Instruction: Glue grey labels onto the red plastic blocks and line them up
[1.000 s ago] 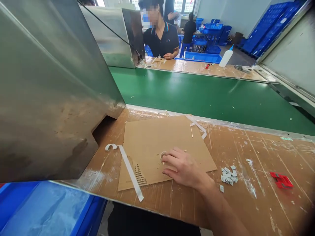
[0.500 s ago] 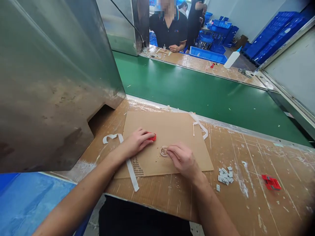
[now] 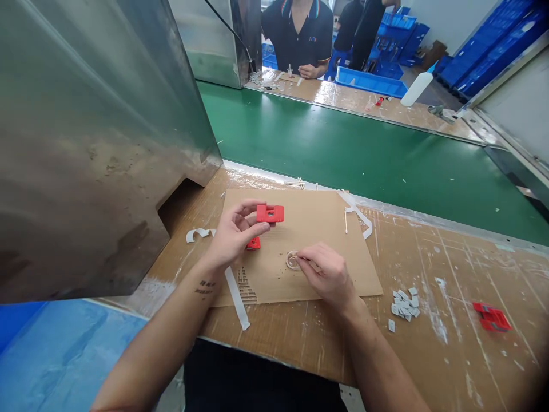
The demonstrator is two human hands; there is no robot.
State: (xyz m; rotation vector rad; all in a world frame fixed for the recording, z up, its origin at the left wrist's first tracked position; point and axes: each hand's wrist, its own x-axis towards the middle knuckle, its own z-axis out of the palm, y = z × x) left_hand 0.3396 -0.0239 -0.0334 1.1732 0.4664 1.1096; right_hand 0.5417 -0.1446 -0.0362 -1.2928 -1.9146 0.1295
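My left hand point(image 3: 234, 232) holds up a red plastic part point(image 3: 270, 213) between thumb and fingers, above the cardboard sheet point(image 3: 317, 229). Below it, partly hidden by that hand, a second red part point(image 3: 254, 243) rests on the cardboard. The fingers of my right hand point(image 3: 323, 268) are pinched at the edge of a small round clear dish point(image 3: 292, 260); what they hold is too small to make out. A cotton swab point(image 3: 346, 220) lies near the cardboard's right side, next to a curled white strip point(image 3: 364, 220).
Small grey plates point(image 3: 405, 304) lie in a pile at the right, with another red part point(image 3: 492, 317) beyond. A metal housing point(image 3: 98, 149) stands at the left. Behind the bench runs a green belt point(image 3: 343, 143); a person sits across it.
My left hand has lifted a red part off the cardboard and turned, uncovering a second red part. My right hand remains at the dish. The whole view has shifted slightly.
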